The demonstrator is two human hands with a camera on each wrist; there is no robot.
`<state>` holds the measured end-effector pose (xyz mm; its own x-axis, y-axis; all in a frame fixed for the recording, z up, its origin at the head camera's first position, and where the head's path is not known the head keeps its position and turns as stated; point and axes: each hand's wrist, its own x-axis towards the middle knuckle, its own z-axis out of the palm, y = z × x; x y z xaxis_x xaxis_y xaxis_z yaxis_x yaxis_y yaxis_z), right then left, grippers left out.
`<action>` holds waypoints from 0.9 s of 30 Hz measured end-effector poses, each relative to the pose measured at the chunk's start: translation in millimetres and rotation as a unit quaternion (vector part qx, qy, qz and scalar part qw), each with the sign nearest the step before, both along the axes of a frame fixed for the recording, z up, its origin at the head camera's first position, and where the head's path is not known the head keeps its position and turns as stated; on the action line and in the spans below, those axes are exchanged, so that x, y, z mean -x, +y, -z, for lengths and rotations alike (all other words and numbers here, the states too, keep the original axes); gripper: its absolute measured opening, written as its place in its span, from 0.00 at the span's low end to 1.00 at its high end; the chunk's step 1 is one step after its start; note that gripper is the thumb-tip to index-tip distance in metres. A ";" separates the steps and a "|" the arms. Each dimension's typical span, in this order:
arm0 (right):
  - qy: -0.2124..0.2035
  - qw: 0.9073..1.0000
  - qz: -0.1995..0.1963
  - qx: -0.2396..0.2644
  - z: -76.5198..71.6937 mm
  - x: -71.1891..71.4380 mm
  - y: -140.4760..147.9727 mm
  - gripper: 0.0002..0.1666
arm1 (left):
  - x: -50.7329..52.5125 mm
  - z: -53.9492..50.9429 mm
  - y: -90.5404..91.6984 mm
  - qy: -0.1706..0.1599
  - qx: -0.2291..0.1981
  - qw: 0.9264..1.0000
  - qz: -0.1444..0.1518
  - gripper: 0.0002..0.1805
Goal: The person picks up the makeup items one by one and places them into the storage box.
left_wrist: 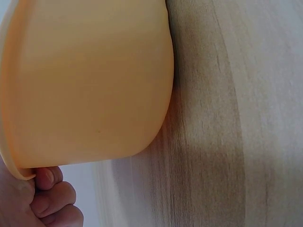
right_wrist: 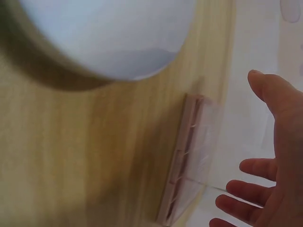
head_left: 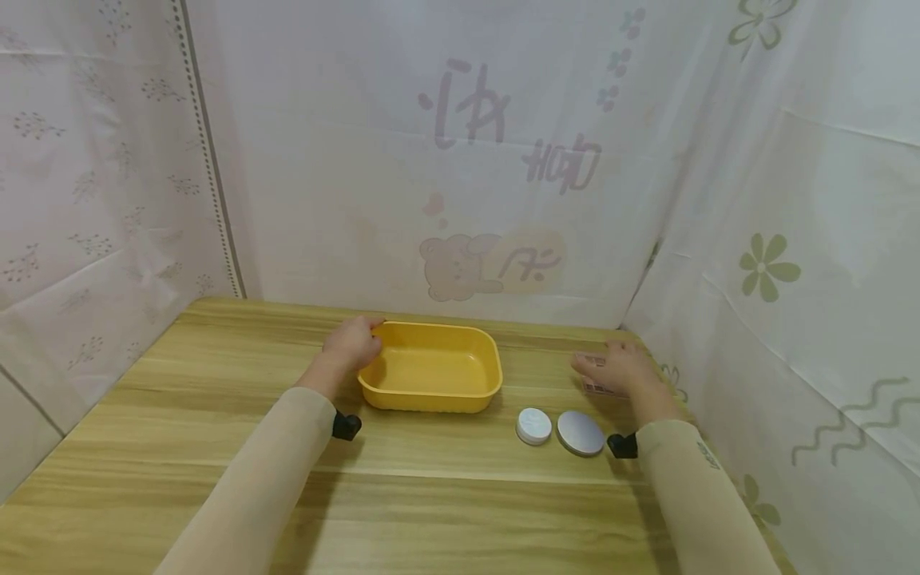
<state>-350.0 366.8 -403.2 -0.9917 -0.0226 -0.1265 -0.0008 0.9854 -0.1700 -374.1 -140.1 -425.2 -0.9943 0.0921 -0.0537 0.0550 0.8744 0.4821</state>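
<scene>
A yellow rectangular basin stands on the wooden table. My left hand grips its left rim; in the left wrist view the curled fingers show under the lip of the basin. My right hand hovers over a flat pink case with a clear lid at the right. In the right wrist view the thumb and fingers of the right hand are spread, apart from the pink case. Nearer me lie a round silver-grey lidded tin and a small round white container.
The wooden table meets patterned white cloth hangings at the back. Another hanging runs close along the right edge, beside the right arm. The round tin looms large near the right wrist.
</scene>
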 end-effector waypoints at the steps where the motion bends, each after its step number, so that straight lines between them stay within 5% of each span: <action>1: -0.005 1.000 0.004 -0.003 1.9 -0.1 1.6 0.71 | 0.2 0.0 -0.1 0.001 0.000 1.000 0.000 0.34; 27: -0.085 0.992 0.089 -0.031 17.3 -8.4 15.9 0.84 | -0.5 -0.9 -0.1 -0.001 0.001 1.000 0.001 0.33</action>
<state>-341.6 382.7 -420.6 -0.9435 0.1642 -0.2878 0.1979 0.9759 -0.0921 -373.6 -140.2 -424.3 -0.9940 0.0941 -0.0559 0.0558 0.8751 0.4807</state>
